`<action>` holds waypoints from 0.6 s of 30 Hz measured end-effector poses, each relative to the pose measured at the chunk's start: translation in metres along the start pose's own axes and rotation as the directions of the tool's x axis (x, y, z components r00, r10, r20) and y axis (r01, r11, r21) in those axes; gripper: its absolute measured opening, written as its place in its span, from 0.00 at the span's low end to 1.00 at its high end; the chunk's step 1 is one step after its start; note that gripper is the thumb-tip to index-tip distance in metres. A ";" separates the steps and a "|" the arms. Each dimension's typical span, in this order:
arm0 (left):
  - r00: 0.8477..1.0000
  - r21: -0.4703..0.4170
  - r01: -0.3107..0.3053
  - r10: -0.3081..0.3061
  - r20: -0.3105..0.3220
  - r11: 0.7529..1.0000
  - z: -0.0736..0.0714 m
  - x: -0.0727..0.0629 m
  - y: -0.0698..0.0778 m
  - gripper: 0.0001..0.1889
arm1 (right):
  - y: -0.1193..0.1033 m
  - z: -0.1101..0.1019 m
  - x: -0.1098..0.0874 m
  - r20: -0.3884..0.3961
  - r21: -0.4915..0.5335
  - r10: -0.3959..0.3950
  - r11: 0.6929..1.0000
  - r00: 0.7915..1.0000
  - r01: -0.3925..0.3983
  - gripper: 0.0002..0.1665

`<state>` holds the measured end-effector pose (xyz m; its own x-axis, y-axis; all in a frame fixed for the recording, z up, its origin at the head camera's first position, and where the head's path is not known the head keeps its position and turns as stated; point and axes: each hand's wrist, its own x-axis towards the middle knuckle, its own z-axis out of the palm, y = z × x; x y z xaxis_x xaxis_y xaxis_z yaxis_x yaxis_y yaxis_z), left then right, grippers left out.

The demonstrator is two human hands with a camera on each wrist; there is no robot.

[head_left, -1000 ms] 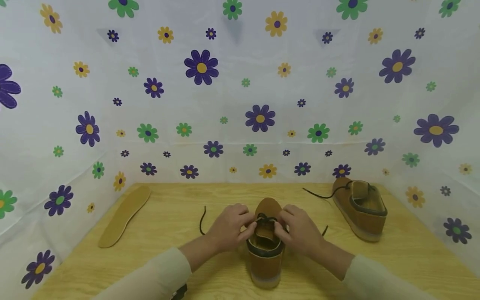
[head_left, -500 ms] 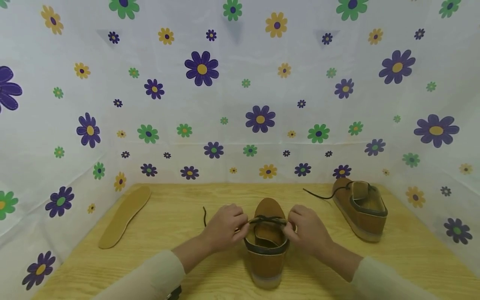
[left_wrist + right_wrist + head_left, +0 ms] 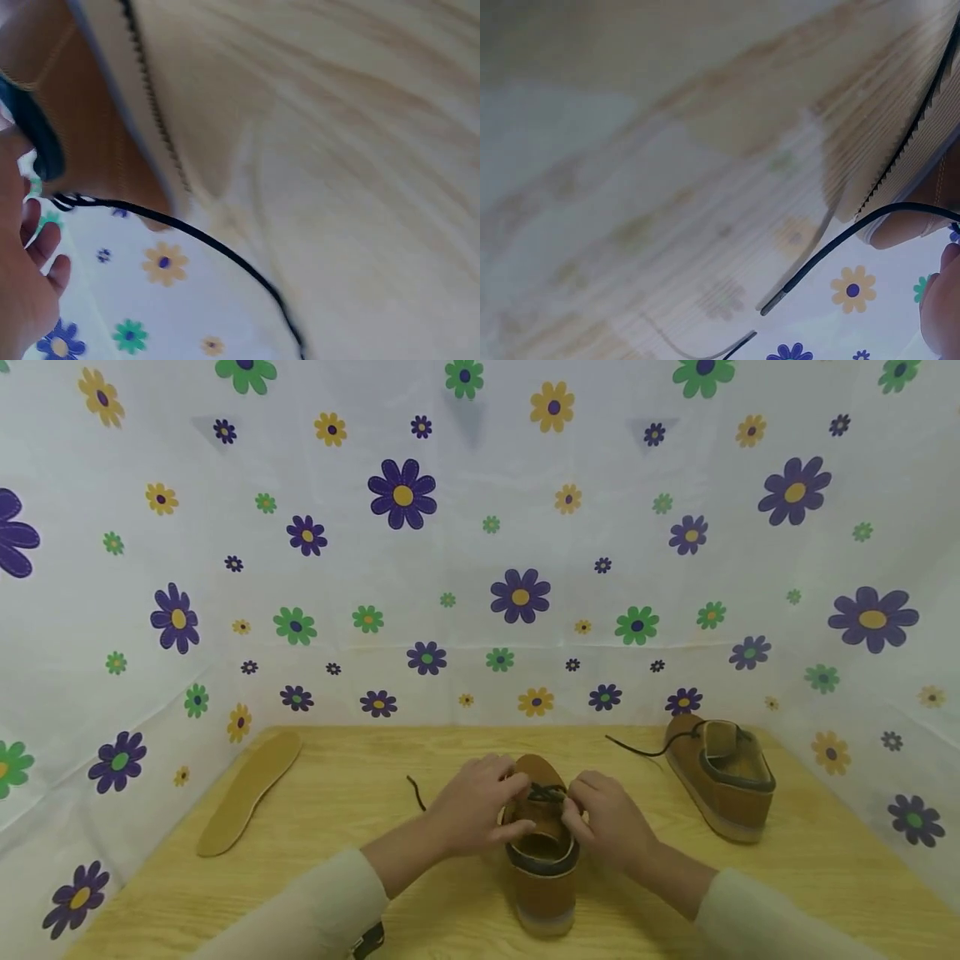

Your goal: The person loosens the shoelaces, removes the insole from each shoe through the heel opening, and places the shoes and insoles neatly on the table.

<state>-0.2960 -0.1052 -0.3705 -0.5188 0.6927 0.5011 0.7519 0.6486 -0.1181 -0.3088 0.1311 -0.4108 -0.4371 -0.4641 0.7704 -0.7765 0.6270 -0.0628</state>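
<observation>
A brown lace-up shoe (image 3: 546, 893) stands on the table, heel toward me. Its dark shoelace (image 3: 547, 793) crosses the top near the toe. My left hand (image 3: 476, 806) reaches over the shoe's left side, fingers by the lace and thumb spread apart over the opening. On the other side, my right hand (image 3: 611, 818) pinches the right lacing flap between thumb and fingers. The left wrist view shows the brown shoe side (image 3: 97, 127) and a loose lace (image 3: 225, 251) trailing down. In the right wrist view, another lace end (image 3: 840, 236) hangs past my fingertips (image 3: 941, 304).
A second brown shoe (image 3: 731, 806) stands at the back right, its lace stretched leftward. One tan insole (image 3: 251, 793) lies at the left of the wooden table (image 3: 420, 910). A flower-patterned white cloth (image 3: 465, 552) encloses the back and sides.
The lacing flaps, pulled apart half a second ago, are closer together now. My left hand has moved right and forward, its thumb and fingers parting. The shoe has shifted slightly right.
</observation>
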 end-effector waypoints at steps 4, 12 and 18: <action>0.988 -0.004 0.019 -0.018 0.153 1.000 0.000 0.016 0.010 0.21 | 0.001 0.002 -0.001 -0.009 0.004 -0.012 1.000 1.000 0.013 0.11; 0.967 0.211 0.001 -0.055 0.249 0.978 0.006 0.037 0.021 0.22 | -0.004 0.000 0.000 -0.012 -0.067 -0.001 0.998 1.000 0.000 0.09; 0.992 0.295 -0.088 0.055 0.117 0.951 0.013 0.035 0.019 0.07 | -0.004 0.000 -0.002 0.001 -0.084 0.003 0.997 1.000 -0.003 0.09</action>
<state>-0.3049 -0.0641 -0.3667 -0.5203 0.7595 0.3904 0.6408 0.6495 -0.4094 -0.3045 0.1293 -0.4115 -0.4398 -0.4631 0.7694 -0.7347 0.6783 -0.0117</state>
